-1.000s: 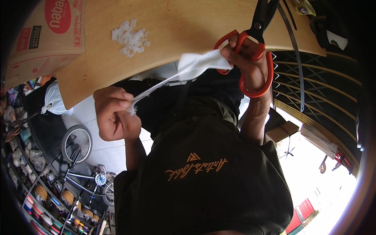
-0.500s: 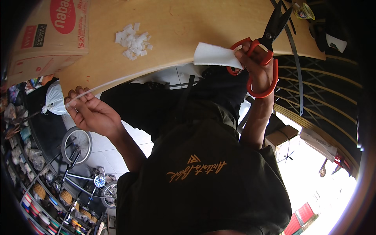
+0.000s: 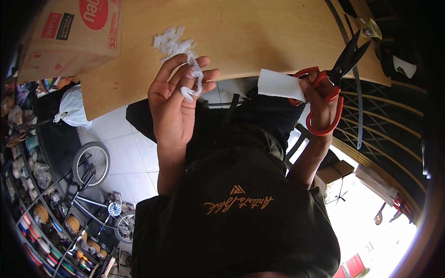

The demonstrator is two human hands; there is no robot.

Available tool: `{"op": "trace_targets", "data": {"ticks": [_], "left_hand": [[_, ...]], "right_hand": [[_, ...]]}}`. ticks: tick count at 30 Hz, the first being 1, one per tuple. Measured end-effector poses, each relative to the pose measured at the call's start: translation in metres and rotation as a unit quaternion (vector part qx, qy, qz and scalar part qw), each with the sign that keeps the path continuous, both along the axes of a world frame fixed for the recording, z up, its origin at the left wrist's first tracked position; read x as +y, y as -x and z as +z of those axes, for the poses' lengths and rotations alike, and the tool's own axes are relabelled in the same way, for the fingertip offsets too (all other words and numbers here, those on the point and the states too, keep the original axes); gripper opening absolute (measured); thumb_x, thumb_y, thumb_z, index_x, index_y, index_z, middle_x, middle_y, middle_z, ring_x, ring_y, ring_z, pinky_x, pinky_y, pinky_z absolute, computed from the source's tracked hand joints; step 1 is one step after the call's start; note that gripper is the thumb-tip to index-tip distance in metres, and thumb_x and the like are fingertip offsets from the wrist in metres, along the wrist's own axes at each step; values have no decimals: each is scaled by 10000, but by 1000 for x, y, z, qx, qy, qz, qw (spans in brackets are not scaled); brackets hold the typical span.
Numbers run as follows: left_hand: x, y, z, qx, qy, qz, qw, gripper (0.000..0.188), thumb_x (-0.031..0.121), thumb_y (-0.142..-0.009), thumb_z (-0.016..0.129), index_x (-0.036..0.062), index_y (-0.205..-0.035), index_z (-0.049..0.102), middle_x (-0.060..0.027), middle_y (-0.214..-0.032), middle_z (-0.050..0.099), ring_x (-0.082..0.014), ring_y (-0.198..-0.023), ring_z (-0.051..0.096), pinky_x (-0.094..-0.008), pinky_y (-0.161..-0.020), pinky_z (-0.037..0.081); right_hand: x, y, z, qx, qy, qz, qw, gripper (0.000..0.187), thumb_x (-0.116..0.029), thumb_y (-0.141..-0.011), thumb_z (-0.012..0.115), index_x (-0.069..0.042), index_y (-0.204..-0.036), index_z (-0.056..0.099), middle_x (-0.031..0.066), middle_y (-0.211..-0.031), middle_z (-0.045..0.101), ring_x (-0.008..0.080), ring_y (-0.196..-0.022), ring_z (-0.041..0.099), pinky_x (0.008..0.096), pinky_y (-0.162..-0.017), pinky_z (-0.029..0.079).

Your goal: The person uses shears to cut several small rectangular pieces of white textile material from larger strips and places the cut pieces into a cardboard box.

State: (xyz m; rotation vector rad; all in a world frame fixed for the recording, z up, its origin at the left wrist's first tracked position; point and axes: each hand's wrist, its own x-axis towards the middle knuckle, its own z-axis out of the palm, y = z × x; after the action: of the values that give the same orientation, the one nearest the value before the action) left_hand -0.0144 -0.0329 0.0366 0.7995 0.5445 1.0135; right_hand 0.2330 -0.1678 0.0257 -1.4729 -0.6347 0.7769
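Observation:
My left hand [image 3: 178, 104] is raised at the table's near edge, fingers up and partly bent. A thin, curled white strip [image 3: 198, 78] is held between its thumb and fingers. In my right hand [image 3: 323, 104] are large scissors [image 3: 339, 72] with red handles, their dark blades parted and pointing away from me. The same hand pinches a flat white rectangular piece [image 3: 279, 85], paper or soft sheet, which sticks out to the left. Behind my left hand, a heap of small white cut pieces [image 3: 174, 42] lies on the table, partly hidden by the fingers.
The wooden table [image 3: 250, 37] spans the top. A cardboard box [image 3: 76, 39] stands on its left end. Dark strips [image 3: 359, 106] hang off the right side near a small yellow cup [image 3: 371, 28]. On the floor at left are a white plastic bag [image 3: 74, 109] and a bicycle [image 3: 99, 208].
My left hand has moved right and up, in front of the heap. The white strip, stretched straight before, is now curled up. My right hand has shifted slightly right and down with scissors and white piece.

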Motion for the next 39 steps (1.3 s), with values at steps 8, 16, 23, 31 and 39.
{"op": "trace_targets", "data": {"ticks": [8,16,23,31,39], "left_hand": [[4,-25,22,42,-77,-51,995,181,-17,-918,617,-85,-1085,623,-236,-1005,700,-318,-855,726,-343,-721,611],[57,-85,-7,246,-176,-105,947,133,-30,-847,712,-85,-962,678,-153,-870,719,-187,-732,694,-286,-658,556],[82,-67,2,161,-163,-153,961,214,-18,-941,560,-92,-1123,644,-209,-1111,673,-282,-1001,689,-341,-906,554],[137,42,146,222,-414,271,840,317,-39,-804,739,-70,-1110,658,-167,-1003,715,-185,-915,699,-263,-826,557],[222,141,195,585,-496,315,559,189,152,-917,661,7,-1025,717,-141,-910,732,-209,-799,709,-308,-709,538]], "right_hand": [[-19,-8,-7,20,17,-36,999,149,-31,-842,699,-13,-879,556,66,-766,622,119,-663,558,270,-625,434],[-27,-12,-10,29,31,-35,998,143,-34,-843,689,-19,-884,553,41,-763,579,125,-678,558,275,-637,427],[-33,-16,-18,40,18,-59,997,150,-16,-841,690,-15,-913,558,46,-762,598,119,-659,563,269,-606,423],[-27,-14,-18,60,22,-13,998,127,-36,-864,633,-20,-954,546,30,-761,567,99,-658,530,255,-589,415],[-3,3,-13,52,12,13,998,156,-31,-837,665,-44,-921,534,32,-788,547,109,-659,511,248,-593,382]]}}
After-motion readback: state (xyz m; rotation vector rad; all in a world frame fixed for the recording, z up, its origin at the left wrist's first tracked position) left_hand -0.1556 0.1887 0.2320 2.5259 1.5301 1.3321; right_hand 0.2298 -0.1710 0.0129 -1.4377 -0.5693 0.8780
